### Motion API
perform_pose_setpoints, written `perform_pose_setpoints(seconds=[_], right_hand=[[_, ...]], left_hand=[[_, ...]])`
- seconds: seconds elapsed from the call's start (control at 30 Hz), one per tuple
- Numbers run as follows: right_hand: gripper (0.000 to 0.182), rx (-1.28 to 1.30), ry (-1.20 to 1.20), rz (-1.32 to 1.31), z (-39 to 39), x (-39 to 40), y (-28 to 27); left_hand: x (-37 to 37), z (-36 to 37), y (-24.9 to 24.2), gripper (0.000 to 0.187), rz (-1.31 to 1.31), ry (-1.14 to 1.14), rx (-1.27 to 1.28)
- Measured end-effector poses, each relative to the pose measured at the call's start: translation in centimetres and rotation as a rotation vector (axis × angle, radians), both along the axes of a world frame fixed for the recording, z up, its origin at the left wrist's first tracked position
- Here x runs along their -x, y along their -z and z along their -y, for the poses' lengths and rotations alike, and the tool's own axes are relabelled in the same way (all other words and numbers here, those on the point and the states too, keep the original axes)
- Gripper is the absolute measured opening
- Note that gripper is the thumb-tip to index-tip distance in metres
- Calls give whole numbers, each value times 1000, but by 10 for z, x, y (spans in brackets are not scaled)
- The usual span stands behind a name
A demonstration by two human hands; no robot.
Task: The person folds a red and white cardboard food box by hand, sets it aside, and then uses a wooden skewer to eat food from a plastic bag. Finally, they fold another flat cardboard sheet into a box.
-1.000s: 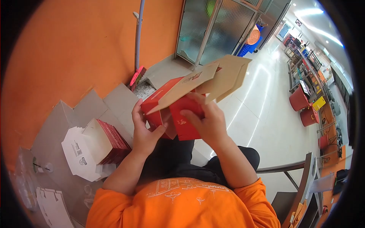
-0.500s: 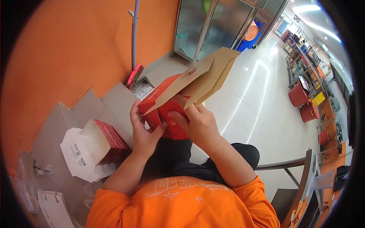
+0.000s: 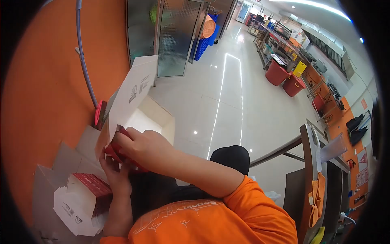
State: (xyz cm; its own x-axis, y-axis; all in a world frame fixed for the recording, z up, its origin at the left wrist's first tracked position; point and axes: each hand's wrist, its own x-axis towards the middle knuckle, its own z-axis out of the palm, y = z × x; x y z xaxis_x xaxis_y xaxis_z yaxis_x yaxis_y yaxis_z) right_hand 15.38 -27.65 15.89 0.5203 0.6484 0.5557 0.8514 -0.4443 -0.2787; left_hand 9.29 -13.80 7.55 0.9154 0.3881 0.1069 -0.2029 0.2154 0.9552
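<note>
Both my hands are on a paperboard takeaway box with red outer sides and a pale inside. Its white printed lid stands raised on the far left, and the pale inner wall faces up. My right hand is closed over the near red edge, with its fingertips partly hidden. Beneath that edge, my left hand has its fingers curled round the red side. A nested stack of similar red boxes lies at lower left, its white printed flaps spread toward me.
An orange wall rises on the left with a broom handle against it. Glass doors stand ahead. Red tubs and metal shelving line the right. A metal-framed table stands close on my right.
The box has been turned, so its white printed lid face and pale inside now show instead of the brown flaps. My right hand has moved to the near red edge. The view has swung right.
</note>
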Motion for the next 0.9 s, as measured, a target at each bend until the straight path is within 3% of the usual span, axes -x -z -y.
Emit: perform_pose_setpoints(seconds=[0.2,0.27,0.43,0.7,0.9], right_hand=[[30,179,15,-77,-2,-6,7],[28,224,-12,-70,-5,-9,10],[26,363,-45,-96,-17,-12,8],[31,438,14,-95,-12,-16,9],[25,452,16,-44,-20,-12,15]], left_hand=[[1,18,31,71,-67,-20,90],[2,18,35,70,-102,73,277],[3,21,38,70,-126,24,280],[-2,9,40,71,-99,216,305],[-1,10,45,74,-155,221,361]])
